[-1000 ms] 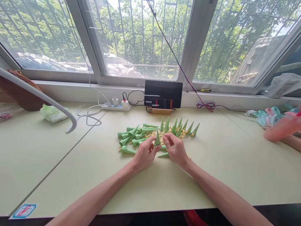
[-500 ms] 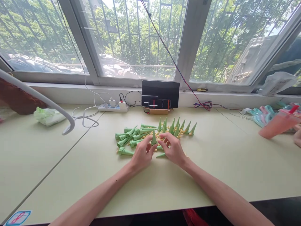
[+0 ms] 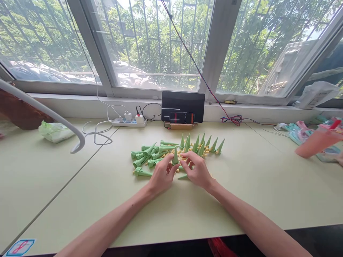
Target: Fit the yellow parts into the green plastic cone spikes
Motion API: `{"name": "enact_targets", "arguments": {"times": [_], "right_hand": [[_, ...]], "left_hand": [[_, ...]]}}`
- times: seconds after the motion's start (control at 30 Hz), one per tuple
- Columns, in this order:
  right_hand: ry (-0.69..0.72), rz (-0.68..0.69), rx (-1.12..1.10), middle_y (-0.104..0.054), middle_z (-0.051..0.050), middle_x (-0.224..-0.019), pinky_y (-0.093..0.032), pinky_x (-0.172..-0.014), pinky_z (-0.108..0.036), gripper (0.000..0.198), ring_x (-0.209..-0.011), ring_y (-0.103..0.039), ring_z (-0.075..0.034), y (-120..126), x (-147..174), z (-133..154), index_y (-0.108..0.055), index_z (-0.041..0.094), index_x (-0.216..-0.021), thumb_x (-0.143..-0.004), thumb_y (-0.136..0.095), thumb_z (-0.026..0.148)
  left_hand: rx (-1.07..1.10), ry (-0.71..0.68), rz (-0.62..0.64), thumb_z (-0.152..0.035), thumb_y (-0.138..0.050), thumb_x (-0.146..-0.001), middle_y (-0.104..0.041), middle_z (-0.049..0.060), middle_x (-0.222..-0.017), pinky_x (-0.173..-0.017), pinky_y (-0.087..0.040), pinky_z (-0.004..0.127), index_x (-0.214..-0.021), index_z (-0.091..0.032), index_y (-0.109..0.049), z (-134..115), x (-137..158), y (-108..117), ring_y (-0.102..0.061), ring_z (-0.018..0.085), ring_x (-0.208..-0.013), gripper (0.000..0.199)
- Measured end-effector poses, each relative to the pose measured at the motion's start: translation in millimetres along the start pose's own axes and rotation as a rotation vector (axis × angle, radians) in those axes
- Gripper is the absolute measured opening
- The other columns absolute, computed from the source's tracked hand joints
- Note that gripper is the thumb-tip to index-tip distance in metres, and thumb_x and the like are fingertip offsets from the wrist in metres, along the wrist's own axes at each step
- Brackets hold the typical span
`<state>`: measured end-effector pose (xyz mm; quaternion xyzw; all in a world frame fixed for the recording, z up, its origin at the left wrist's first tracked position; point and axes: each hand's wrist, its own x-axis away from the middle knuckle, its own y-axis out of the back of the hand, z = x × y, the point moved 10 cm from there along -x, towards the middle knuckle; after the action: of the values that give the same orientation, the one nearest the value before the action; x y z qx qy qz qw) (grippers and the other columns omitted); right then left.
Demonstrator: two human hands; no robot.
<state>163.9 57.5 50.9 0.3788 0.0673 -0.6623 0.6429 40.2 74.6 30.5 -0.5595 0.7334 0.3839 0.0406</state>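
Above the table's middle, my left hand (image 3: 164,172) is closed around the base of a green plastic watering spike (image 3: 175,157), which points upward. My right hand (image 3: 197,170) is pinched close to the right side of that spike; a small yellow peg seems to be at its fingertips, mostly hidden. Left of the hands lie several green spikes (image 3: 148,151) in a loose pile. Behind and to the right, several more spikes (image 3: 213,144) stand on their wide bases, with yellow pegs at their sides. Loose yellow pegs lie between the two groups, partly covered by my hands.
A dark tablet (image 3: 183,101) with a phone (image 3: 182,118) before it leans by the window. A power strip (image 3: 128,123) and white cable (image 3: 100,132) are left. A pink drink cup (image 3: 316,141) tilts at right, near another person's hand (image 3: 339,159).
My hands and the spike stay almost in place, with only slight finger movement. At the far right, the other person's hand and the things by the cup have shifted.
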Motion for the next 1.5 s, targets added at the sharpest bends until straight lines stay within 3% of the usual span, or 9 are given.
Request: {"name": "enact_targets", "arguments": {"times": [0.4, 0.8, 1.07, 1.27, 1.5], "right_hand": [[-0.004, 0.028, -0.01, -0.064, -0.005, -0.088, -0.05, -0.054, -0.025, 0.018, -0.061, -0.057, -0.012, -1.9, -1.3, -0.7, -0.067, 0.019, -0.104, -0.093, -0.056, 0.026], [0.014, 0.009, 0.011, -0.068, -0.006, -0.1, -0.052, -0.055, -0.025, 0.032, -0.071, -0.062, -0.014, 0.4, -1.6, -2.5, -0.064, 0.024, -0.123, -0.093, -0.052, 0.02], [0.051, -0.033, 0.024, -0.067, -0.006, -0.093, -0.051, -0.056, -0.024, 0.022, -0.071, -0.062, -0.014, 3.6, -1.5, -0.3, -0.069, 0.022, -0.105, -0.092, -0.052, 0.018], [0.023, -0.049, 0.046, -0.066, -0.005, -0.094, -0.049, -0.054, -0.024, 0.017, -0.061, -0.057, -0.012, 4.4, -0.9, -1.3, -0.066, 0.02, -0.1, -0.089, -0.054, 0.016], [0.031, -0.035, 0.042, -0.066, -0.005, -0.093, -0.049, -0.055, -0.024, 0.018, -0.067, -0.059, -0.013, 3.4, -0.5, -0.5, -0.067, 0.021, -0.1, -0.089, -0.054, 0.016]], "left_hand": [[-0.052, -0.021, -0.021, -0.028, -0.053, -0.093, -0.059, -0.002, -0.075, -0.053, -0.042, 0.021, -0.11, -0.018, -0.057, -1.7, -1.0, 3.0, -0.048, 0.008, -0.05, 0.02], [0.041, 0.016, -0.013, -0.03, -0.052, -0.094, -0.065, 0.002, -0.086, -0.051, -0.043, 0.021, -0.115, -0.018, -0.058, -6.0, -5.6, 6.7, -0.049, 0.007, -0.051, 0.025], [0.05, 0.007, 0.024, -0.031, -0.05, -0.095, -0.066, 0.003, -0.093, -0.054, -0.047, 0.022, -0.124, -0.02, -0.057, -0.8, -3.4, 1.0, -0.051, 0.008, -0.053, 0.031], [0.049, 0.009, 0.023, -0.03, -0.05, -0.095, -0.066, 0.003, -0.095, -0.054, -0.046, 0.022, -0.124, -0.02, -0.057, -0.1, -3.0, 1.6, -0.052, 0.008, -0.053, 0.031], [0.014, -0.019, 0.014, -0.03, -0.051, -0.095, -0.067, 0.002, -0.089, -0.053, -0.045, 0.023, -0.121, -0.019, -0.058, -2.6, -3.5, 2.7, -0.048, 0.008, -0.052, 0.03]]}}
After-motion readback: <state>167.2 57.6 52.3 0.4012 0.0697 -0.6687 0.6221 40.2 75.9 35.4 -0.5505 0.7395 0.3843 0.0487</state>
